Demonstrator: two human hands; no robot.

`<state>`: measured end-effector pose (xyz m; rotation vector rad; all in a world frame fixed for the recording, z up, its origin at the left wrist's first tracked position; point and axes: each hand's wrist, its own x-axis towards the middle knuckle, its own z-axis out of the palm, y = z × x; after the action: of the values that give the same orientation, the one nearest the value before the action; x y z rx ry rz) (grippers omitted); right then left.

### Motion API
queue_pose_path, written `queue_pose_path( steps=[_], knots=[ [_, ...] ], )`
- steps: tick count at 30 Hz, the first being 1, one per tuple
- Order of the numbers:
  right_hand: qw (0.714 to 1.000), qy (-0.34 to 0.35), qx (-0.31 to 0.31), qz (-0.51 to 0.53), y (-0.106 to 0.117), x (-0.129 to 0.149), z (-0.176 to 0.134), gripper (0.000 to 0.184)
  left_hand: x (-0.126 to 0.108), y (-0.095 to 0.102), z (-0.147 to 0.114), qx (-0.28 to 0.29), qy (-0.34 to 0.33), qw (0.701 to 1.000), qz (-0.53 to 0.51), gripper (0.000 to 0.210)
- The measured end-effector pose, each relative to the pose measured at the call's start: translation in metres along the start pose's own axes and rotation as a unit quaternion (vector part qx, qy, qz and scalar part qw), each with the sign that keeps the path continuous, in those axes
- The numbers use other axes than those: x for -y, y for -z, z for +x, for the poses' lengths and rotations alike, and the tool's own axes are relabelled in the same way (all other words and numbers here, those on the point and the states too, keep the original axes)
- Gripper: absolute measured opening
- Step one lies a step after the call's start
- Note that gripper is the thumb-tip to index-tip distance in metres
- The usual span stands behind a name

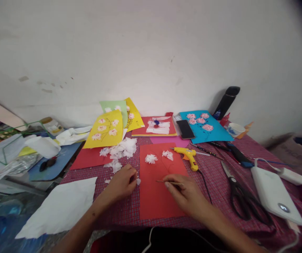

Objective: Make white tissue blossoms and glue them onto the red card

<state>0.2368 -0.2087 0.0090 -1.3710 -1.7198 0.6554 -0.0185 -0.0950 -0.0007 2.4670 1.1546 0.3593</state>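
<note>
Overlapping red ppr (157,202): glue gun (188,153).

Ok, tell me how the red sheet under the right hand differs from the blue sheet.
The red sheet bears two whitish flowers; the blue sheet bears five pinkish flowers. The red sheet lies nearer the camera, the blue sheet back by the wall. Both carry ruffled flowers.

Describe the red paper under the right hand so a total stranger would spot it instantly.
On the checked tablecloth, find the right hand holding a thin stick. The red sheet lies beneath, with the yellow glue gun at its right edge. Two whitish crinkled flowers set it apart from the red paper behind, which bears white strips.
</note>
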Motion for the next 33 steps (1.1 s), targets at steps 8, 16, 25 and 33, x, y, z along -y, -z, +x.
queue_pose_path(
  steps=[8, 16, 25, 33],
  knots=[
    [0.997, -0.003, -0.008, 0.082, -0.003, 0.008, -0.005, 0.018, -0.013, -0.015, 0.005, 0.001, 0.142, 0.887, -0.439, 0.018],
    [0.996, 0.01, -0.001, 0.085, -0.01, 0.009, -0.001, 0.017, -0.031, -0.027, 0.008, -0.015, 0.137, 0.847, -0.514, 0.023],
    [0.98, -0.073, -0.041, 0.179, -0.009, -0.002, 0.003, 0.021, -0.034, -0.032, 0.009, -0.009, 0.071, 0.866, -0.494, 0.037],
    [0.935, -0.17, -0.082, 0.3, -0.007, -0.012, 0.004, 0.034, -0.046, -0.038, 0.003, -0.07, 0.001, 0.975, -0.212, 0.031]
  ],
)
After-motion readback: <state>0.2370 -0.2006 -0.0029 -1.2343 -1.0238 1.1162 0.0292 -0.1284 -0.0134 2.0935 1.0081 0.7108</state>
